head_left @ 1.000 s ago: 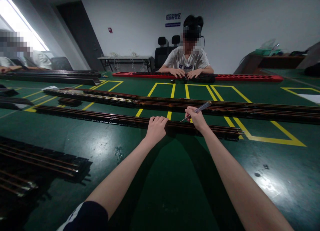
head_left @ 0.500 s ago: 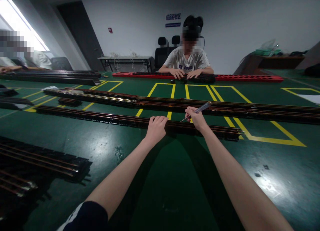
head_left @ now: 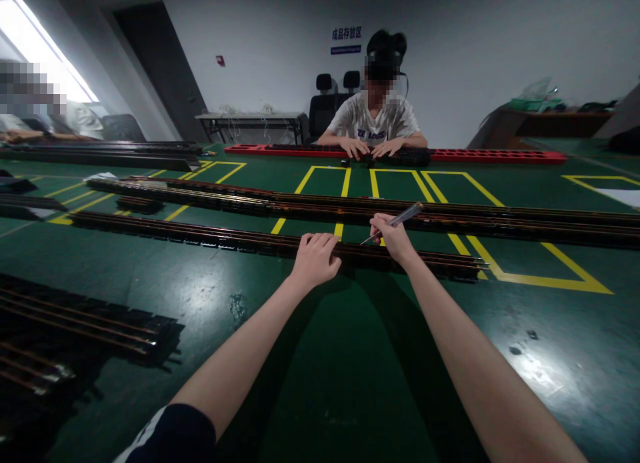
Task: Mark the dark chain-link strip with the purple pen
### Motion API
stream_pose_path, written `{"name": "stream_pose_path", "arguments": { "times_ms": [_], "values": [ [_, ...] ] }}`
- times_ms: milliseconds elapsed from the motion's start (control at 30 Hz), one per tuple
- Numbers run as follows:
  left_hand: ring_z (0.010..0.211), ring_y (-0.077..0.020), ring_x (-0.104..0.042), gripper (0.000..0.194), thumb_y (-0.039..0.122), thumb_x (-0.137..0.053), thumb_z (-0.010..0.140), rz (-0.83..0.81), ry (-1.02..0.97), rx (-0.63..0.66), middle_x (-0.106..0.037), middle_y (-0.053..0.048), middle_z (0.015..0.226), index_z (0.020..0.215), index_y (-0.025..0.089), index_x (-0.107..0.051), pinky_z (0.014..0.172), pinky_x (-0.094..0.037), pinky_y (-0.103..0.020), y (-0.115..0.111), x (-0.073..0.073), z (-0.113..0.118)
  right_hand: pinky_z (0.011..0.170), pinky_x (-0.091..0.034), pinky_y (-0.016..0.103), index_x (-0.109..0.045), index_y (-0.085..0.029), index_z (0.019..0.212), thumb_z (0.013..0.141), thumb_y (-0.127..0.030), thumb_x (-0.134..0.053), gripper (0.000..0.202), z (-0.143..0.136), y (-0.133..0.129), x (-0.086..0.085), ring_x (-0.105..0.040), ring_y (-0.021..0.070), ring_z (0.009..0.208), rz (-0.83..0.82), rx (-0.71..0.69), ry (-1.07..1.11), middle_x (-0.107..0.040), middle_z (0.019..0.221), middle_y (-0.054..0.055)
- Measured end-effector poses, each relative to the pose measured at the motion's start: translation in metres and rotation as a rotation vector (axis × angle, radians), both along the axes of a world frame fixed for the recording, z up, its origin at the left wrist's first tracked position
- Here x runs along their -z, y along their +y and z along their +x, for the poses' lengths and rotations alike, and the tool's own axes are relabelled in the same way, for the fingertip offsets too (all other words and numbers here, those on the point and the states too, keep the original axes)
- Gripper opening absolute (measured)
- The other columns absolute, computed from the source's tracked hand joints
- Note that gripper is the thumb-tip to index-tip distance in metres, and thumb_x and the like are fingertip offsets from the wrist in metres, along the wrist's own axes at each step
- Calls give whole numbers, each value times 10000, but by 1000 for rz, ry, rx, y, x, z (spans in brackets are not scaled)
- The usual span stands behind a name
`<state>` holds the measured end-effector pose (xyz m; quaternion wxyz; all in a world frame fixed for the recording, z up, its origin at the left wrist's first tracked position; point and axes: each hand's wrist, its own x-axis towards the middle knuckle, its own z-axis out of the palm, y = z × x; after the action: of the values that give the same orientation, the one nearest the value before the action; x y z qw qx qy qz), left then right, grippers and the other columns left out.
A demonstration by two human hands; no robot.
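Note:
A long black rail with copper-coloured strips [head_left: 240, 239] lies across the green table in front of me. My left hand [head_left: 316, 257] grips the rail, fingers bent over its top and the thumb at its near side. To the right, my right hand [head_left: 391, 237] is closed around a screwdriver [head_left: 407, 214] with a greyish handle. The screwdriver is tilted, its thin shaft slanting down to the left. Its tip meets the rail's upper side between my hands; the exact spot under the tip is too dark to make out.
Behind the rail run more long striped rails [head_left: 500, 221]. Others [head_left: 90, 316] lie at the near left. Across the table [head_left: 340, 383], marked with yellow tape, a co-worker [head_left: 373, 119] has both hands at a red rail [head_left: 495, 157]. Another person [head_left: 75, 119] sits at far left.
My left thumb has moved out to the right along the rail's near side. My right hand and the screwdriver stay in nearly the same place.

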<state>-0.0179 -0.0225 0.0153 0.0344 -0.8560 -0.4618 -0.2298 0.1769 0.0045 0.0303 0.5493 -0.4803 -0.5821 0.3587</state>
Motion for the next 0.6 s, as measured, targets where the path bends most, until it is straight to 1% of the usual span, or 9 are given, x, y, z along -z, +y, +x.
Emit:
{"name": "stream_pose_path", "arguments": {
  "times_ms": [200,400,600],
  "values": [
    [1105,-247,-579,382,318,-484,844,25,5,-1,-668,-96,1181,1170,161,-605,982,-379,-449,0,2,1,434,-311,232,-446,-203,463,762,-295,-561,333,0,0,-2,-406,82,391,0,-1,8,-440,434,-40],
    [1091,-251,-584,356,327,-514,849,37,15,-3,-673,-81,1168,1162,183,-604,966,-385,-447,1,3,0,435,-311,233,-454,-202,456,756,-287,-561,330,0,0,-3,-413,86,390,-8,-3,9,-433,418,-40],
    [1072,-253,-592,348,339,-528,863,51,25,-5,-676,-78,1159,1158,173,-607,958,-393,-449,2,4,0,433,-311,228,-452,-204,471,748,-287,-551,306,0,1,0,-411,83,398,-7,-1,18,-444,431,-38]
  ]
}}
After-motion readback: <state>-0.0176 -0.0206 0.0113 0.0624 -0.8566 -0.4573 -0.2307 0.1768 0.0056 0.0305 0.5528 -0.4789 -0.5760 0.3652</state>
